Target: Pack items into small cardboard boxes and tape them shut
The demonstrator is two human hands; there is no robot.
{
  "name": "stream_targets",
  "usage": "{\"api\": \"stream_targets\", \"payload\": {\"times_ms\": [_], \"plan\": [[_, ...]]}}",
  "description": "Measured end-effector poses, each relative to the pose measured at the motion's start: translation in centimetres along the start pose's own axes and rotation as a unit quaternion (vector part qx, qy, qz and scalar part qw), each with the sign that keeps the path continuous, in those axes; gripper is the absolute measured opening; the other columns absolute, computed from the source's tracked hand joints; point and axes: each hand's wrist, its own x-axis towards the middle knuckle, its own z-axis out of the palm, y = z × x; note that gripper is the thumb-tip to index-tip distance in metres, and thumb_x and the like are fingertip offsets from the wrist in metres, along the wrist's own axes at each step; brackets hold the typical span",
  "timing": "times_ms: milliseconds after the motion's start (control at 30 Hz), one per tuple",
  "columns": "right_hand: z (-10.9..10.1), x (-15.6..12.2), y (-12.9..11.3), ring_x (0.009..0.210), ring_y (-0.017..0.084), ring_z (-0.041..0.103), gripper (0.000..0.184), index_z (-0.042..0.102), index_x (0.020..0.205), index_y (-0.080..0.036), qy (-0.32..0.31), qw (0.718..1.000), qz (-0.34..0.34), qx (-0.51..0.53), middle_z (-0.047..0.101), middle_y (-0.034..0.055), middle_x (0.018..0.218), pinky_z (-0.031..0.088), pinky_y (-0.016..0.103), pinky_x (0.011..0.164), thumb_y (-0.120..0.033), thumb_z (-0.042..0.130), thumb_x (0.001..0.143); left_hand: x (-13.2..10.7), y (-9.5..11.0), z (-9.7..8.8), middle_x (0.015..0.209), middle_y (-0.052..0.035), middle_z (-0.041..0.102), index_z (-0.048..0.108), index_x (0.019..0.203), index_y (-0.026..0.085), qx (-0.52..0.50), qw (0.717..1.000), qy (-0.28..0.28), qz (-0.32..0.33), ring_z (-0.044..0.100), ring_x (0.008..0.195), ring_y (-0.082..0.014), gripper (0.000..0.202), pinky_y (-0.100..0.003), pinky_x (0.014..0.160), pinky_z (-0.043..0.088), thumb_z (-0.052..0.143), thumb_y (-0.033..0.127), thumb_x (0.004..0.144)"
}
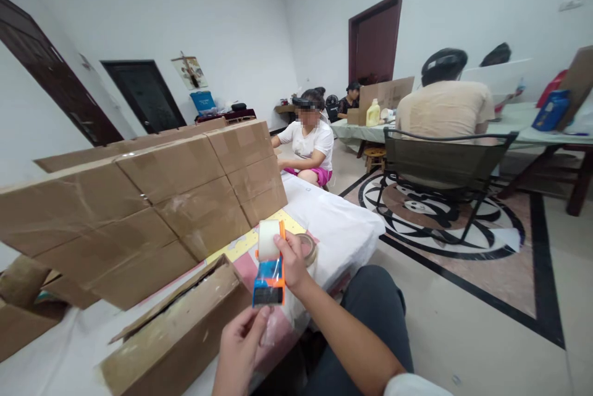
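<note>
My right hand [291, 262] is closed round an orange and blue tape dispenser [269, 275] with a roll of clear tape [269, 239] on top. It holds the dispenser above the near edge of a white-covered table [343, 229]. Just below the dispenser, my left hand [239, 346] pinches what looks like the free end of the clear tape. A closed cardboard box [180, 328] lies to the left of both hands. A second, brownish tape roll [309, 249] lies on the table, partly hidden behind my right hand.
Large taped cardboard sheets [139, 210] lean across the table's far side. A person in a white top [308, 143] sits beyond the table. Another person sits in a dark folding chair [445, 167] at a long table [532, 130] on the right. Tiled floor lies between.
</note>
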Motion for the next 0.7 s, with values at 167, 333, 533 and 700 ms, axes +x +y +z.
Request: {"api": "stream_targets", "payload": {"times_ms": [167, 333, 533, 700], "plan": [[0.7, 0.2, -0.3, 0.060, 0.011, 0.041, 0.033, 0.051, 0.068, -0.020, -0.013, 1.000, -0.027, -0.007, 0.046, -0.0032, 0.064, 0.035, 0.023, 0.056, -0.048, 0.057, 0.085, 0.6, -0.6, -0.9, 0.054, 0.0000, 0.049, 0.070, 0.063, 0.014, 0.011, 1.000, 0.001, 0.021, 0.042, 0.055, -0.0130, 0.056, -0.023, 0.050, 0.034, 0.072, 0.070, 0.066], [1.3, -0.2, -1.1, 0.059, 0.011, 0.036, 0.034, 0.047, 0.070, -0.021, -0.019, 0.999, -0.042, -0.022, 0.041, -0.0047, 0.064, 0.032, 0.024, 0.056, -0.049, 0.056, 0.086, 0.5, -0.4, -1.3, 0.054, 0.0005, 0.047, 0.066, 0.059, 0.014, 0.010, 1.000, 0.005, 0.027, 0.040, 0.054, -0.0123, 0.057, -0.023, 0.050, 0.033, 0.071, 0.071, 0.066], [1.7, -0.6, -2.0, 0.057, 0.011, 0.036, 0.034, 0.046, 0.068, -0.021, -0.019, 1.000, -0.019, 0.006, 0.040, -0.0047, 0.063, 0.031, 0.024, 0.054, -0.049, 0.057, 0.084, 0.2, -0.5, -1.4, 0.052, 0.0018, 0.043, 0.064, 0.057, 0.014, 0.010, 0.999, 0.007, 0.038, 0.038, 0.053, -0.0119, 0.057, -0.023, 0.051, 0.033, 0.070, 0.070, 0.068], [2.0, -0.7, -2.1, 0.060, 0.012, 0.044, 0.031, 0.054, 0.071, -0.020, -0.004, 0.999, 0.020, 0.038, 0.049, -0.0023, 0.065, 0.038, 0.025, 0.057, -0.050, 0.059, 0.079, 0.3, -1.2, -1.6, 0.053, 0.0009, 0.044, 0.064, 0.056, 0.014, 0.015, 0.999, 0.006, 0.037, 0.039, 0.054, -0.0125, 0.058, -0.023, 0.051, 0.033, 0.071, 0.071, 0.067]]}}
